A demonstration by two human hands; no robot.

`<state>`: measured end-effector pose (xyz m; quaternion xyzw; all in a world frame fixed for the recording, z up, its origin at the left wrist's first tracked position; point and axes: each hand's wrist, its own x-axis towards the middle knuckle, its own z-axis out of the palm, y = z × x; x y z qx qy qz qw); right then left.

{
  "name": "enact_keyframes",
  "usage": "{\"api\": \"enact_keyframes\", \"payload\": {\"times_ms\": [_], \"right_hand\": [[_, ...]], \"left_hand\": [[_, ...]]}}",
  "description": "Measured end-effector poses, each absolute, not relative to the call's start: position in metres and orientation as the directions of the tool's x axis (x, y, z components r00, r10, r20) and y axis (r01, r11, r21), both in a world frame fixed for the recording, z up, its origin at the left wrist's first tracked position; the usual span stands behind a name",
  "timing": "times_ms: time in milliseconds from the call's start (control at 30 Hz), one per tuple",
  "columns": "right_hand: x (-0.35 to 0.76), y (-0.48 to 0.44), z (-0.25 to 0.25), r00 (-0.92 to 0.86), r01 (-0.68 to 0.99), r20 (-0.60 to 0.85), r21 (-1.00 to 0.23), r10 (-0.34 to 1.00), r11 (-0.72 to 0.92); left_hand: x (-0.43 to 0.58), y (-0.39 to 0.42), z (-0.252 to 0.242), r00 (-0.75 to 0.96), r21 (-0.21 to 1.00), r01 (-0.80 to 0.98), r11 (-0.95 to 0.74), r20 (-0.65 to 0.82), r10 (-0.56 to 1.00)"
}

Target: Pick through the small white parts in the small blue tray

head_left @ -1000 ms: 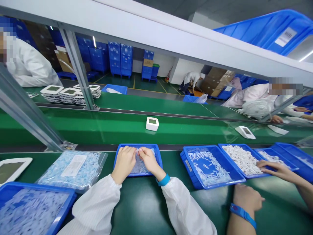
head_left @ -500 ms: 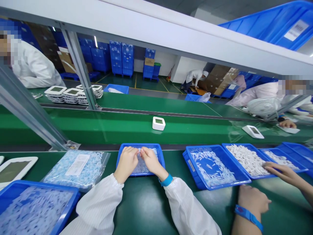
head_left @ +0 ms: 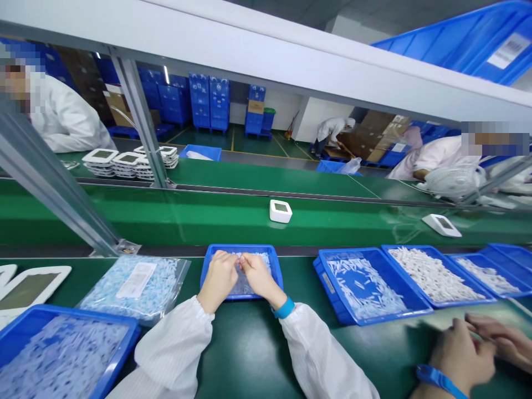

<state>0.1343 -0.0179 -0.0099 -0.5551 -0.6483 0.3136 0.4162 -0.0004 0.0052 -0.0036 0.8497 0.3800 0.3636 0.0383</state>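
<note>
Background: factory line. A green conveyor belt (head_left: 187, 216) runs left to right beyond your dark green bench (head_left: 249, 343). A small white device (head_left: 280, 210) rides on the belt just beyond your tray, and a second flat one (head_left: 441, 225) lies further right.

Left hand (head_left: 218, 277): grip clenched, fingers curled under, knuckles up, tips down among the small white parts (head_left: 258, 256) in the small blue tray (head_left: 277, 271).

Right hand (head_left: 258, 277): grip also clenched, fingers curled, tips meeting those of your left hand over the middle of the tray. A blue wristband (head_left: 284, 307) sits at the wrist.

Both grips touch the parts. Whether a piece is pinched between the fingertips cannot be told, because the knuckles hide it.

Position of the tray: on the bench, straight ahead of you, its far edge against the belt side.

Surroundings:
- left of the tray, a clear bag of parts (head_left: 135, 282) lies flat
- near left, a larger blue bin (head_left: 120, 343) of pale parts
- far left edge, a white frame (head_left: 29, 285)
- right of the tray, a row of blue trays (head_left: 332, 288) with white pieces
- near right corner, a co-worker's hands (head_left: 469, 349), blurred, apart from yours
</note>
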Motion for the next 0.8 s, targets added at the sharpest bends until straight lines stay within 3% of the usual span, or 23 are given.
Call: {"api": "enact_keyframes", "payload": {"times_ms": [433, 800], "right_hand": [[0.125, -0.01, -0.013, -0.017, 0.366, 0.198, -0.911, 0.98, 0.191], [0.14, 0.0, -0.025, 0.09, 0.48, 0.252, -0.859, 0.963, 0.18]], "left_hand": [[-0.003, 0.002, 0.007, 0.43, 0.344, 0.722, -0.6, 0.457, 0.779], [-0.011, 0.003, 0.006, 0.436, 0.289, 0.742, -0.605, 0.478, 0.763]]}}
